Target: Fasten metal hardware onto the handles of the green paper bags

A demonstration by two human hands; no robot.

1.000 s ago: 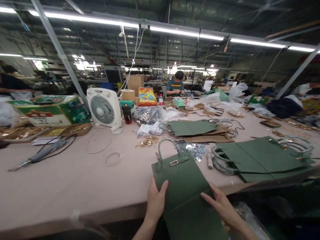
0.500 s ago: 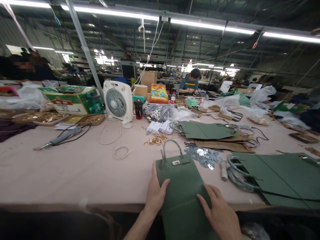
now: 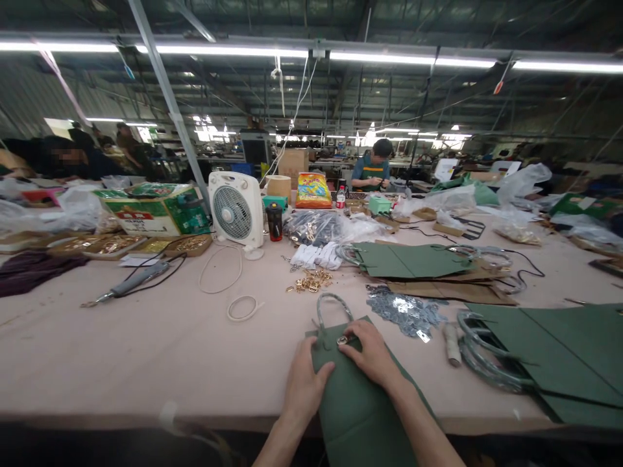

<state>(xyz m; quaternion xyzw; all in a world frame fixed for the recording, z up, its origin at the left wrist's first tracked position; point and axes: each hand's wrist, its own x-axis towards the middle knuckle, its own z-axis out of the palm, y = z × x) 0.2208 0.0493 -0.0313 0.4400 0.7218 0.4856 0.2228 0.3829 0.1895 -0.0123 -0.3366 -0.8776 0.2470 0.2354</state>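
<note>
A long worktable (image 3: 121, 350) covered in pale pink sheeting fills a factory hall under rows of fluorescent strip lights (image 3: 228, 50). Far left of the fingers lie a dark cloth (image 3: 39, 272) and trays of gold hardware (image 3: 97, 245), with a corded hand tool (image 3: 139, 279) nearer them and a white box fan (image 3: 236, 211) beyond. Straight ahead of the fingers, a co-worker in a green apron (image 3: 372, 165) works across the hall. The left hand (image 3: 304, 383) lies on a green bag (image 3: 355, 395), its fingers (image 3: 318, 373) spread and relaxed rather than clenched. The right hand (image 3: 372, 353) sits just beyond it, its fingertips (image 3: 351, 342) bunched over a small metal clasp (image 3: 344, 340); whether they are gripping it cannot be told. The bag lies flat, its long axis running away from the person, with its top and looped handle (image 3: 333, 308) pointing across the table and its lower end toward the body, past the table edge. Right of the fingers lie scattered silver metal pieces (image 3: 403, 312) and flat green bag panels (image 3: 549, 350).
</note>
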